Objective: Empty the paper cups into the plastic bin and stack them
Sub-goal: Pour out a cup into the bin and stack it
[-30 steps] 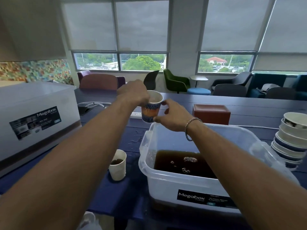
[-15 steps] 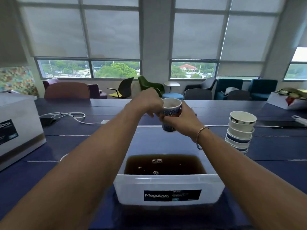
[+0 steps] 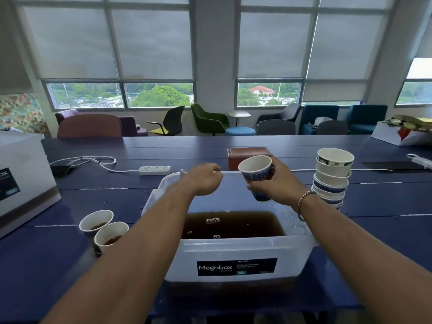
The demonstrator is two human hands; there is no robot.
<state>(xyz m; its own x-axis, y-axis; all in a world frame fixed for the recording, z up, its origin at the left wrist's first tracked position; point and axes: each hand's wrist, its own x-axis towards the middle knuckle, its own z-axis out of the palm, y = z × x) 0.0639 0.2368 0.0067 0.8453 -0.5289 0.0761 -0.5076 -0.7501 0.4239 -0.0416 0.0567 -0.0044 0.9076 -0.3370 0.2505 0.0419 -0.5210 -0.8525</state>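
Gripping an apparently drained paper cup (image 3: 256, 170) above the plastic bin (image 3: 233, 253) of brown liquid, the right hand (image 3: 278, 183) seemed bound for the stack (image 3: 332, 178) just beside it, while the left hand (image 3: 203, 180) hung loose and empty and two filled cups (image 3: 95, 220) waited.

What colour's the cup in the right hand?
The paper cup is dark blue with pale patterning; head view.
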